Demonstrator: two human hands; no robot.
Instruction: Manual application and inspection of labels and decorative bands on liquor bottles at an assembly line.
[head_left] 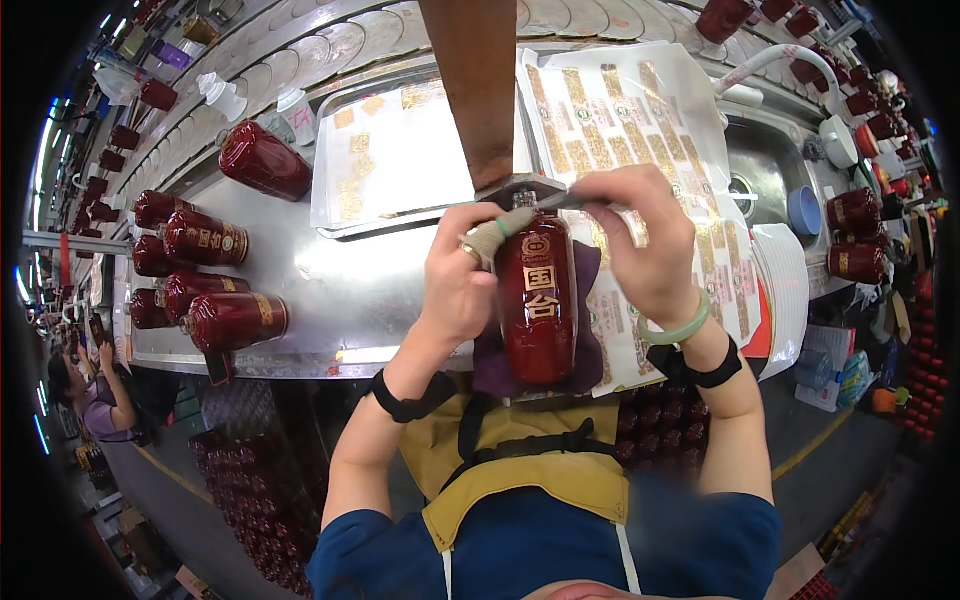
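Observation:
A dark red glass bottle (pixel 541 330) with gold lettering lies on a purple cloth (pixel 588 300) in front of me, its neck pointing away. My left hand (pixel 463 275), with beige finger covers on some fingers, is closed at the bottle's neck and shoulder. Between the thumb and fingers of my right hand (pixel 648 235) is a slim grey pointed tool (pixel 562 200), its exact kind unclear. Its tip reaches the bottle's neck, close to my left fingertip. Just beyond the neck is a flat metal plate (pixel 520 184) at the foot of a brown post (pixel 470 90).
Left of me stand several red bottles (pixel 238 320), and another bottle (pixel 265 162) lies near a tray (pixel 325 215) with gold pieces on white paper. Sheets of gold strips (pixel 625 110) spread to the right, beside a sink (pixel 765 160) holding a blue bowl (pixel 804 210). A person (pixel 100 395) is far left.

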